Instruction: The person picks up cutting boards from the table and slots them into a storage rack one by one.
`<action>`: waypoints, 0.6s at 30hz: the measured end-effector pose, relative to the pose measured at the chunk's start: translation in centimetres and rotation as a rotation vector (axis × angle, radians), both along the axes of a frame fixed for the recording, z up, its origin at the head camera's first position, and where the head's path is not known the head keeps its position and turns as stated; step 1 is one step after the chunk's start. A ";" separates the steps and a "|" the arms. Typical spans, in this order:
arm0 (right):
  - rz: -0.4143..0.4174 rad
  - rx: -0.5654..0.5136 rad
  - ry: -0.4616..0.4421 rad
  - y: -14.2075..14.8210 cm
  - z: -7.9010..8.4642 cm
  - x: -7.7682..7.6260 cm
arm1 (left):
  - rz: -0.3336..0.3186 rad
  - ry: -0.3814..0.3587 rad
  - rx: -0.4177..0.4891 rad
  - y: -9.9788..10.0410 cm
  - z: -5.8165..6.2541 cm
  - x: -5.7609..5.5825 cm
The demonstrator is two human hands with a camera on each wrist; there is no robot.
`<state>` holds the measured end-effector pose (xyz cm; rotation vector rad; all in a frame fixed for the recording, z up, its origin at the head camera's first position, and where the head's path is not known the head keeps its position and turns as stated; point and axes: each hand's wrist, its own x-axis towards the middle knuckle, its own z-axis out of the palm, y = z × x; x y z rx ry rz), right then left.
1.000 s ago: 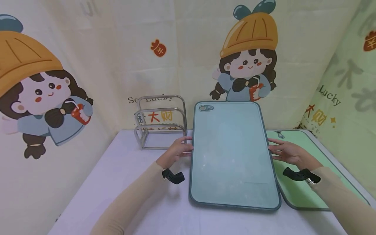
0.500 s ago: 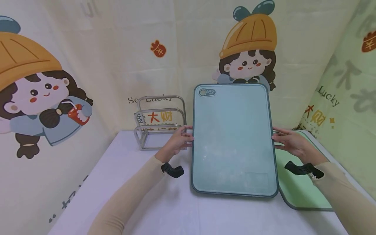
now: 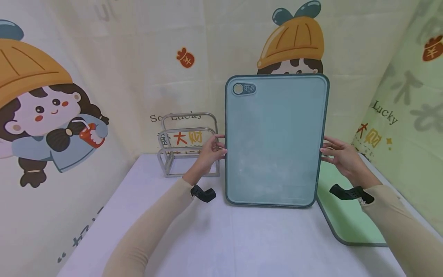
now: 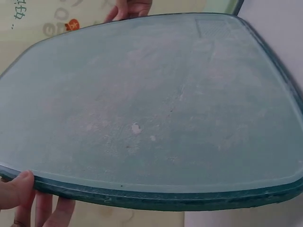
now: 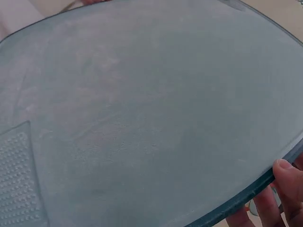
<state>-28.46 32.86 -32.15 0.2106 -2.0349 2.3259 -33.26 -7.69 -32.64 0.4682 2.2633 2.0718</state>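
A pale blue-green cutting board [image 3: 273, 142] with a dark teal rim stands nearly upright between my two hands in the head view. It has a round hole and a small textured patch at its top left corner. My left hand [image 3: 209, 152] pinches its left edge, thumb on the near face and fingers behind, as the left wrist view shows with the thumb [image 4: 23, 182]. My right hand [image 3: 342, 156] grips the opposite edge the same way; its thumb [image 5: 287, 172] presses the face in the right wrist view. A textured rectangle [image 5: 19, 175] shows low on the board.
A metal wire rack [image 3: 188, 152] with several upright loops stands at the back left, just beyond my left hand. A green cutting board [image 3: 349, 215] with a grey rim lies on the white table [image 3: 263, 246] at the right, under my right forearm. Printed cloth walls enclose the table.
Both hands have raised the blue-green cutting board and tipped it more upright, its lower edge moving away from the table's front. The rack and the green board have stayed in place.
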 end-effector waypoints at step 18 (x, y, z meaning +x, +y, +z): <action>-0.128 -0.029 0.069 -1.5 0.9 -0.7 | 0.061 0.181 -0.025 0.1 1.4 -0.6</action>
